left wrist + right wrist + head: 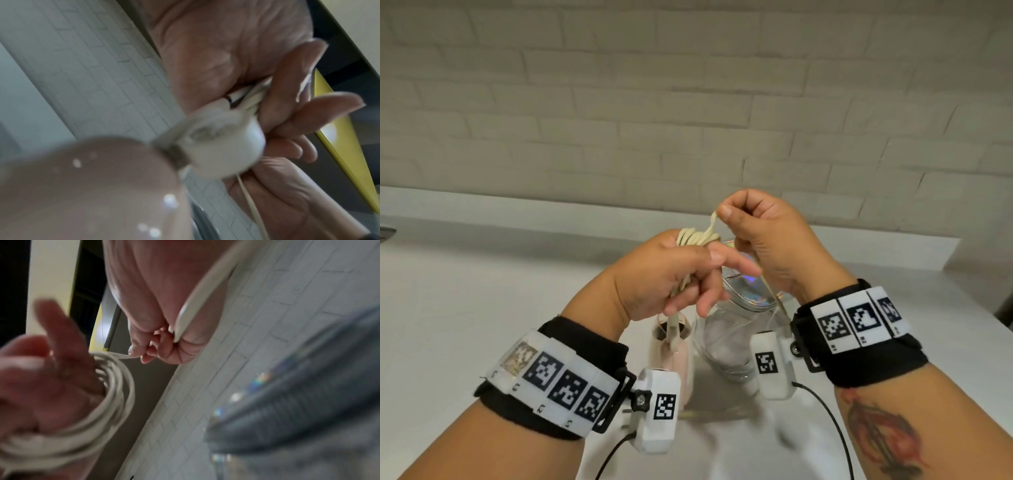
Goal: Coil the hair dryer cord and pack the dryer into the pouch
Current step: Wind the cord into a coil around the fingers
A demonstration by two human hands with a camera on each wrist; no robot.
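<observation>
While the left hand point(664, 281) grips a bundle of cream cord point(697, 237) loops in its curled fingers, index finger pointing right, the right hand point(767, 240) pinches a free strand just above and right of the loops. Below the hands, the pink hair dryer point(674, 356) hangs beside the clear iridescent pouch point(732, 329), which stands on the white counter point(482, 291).
</observation>
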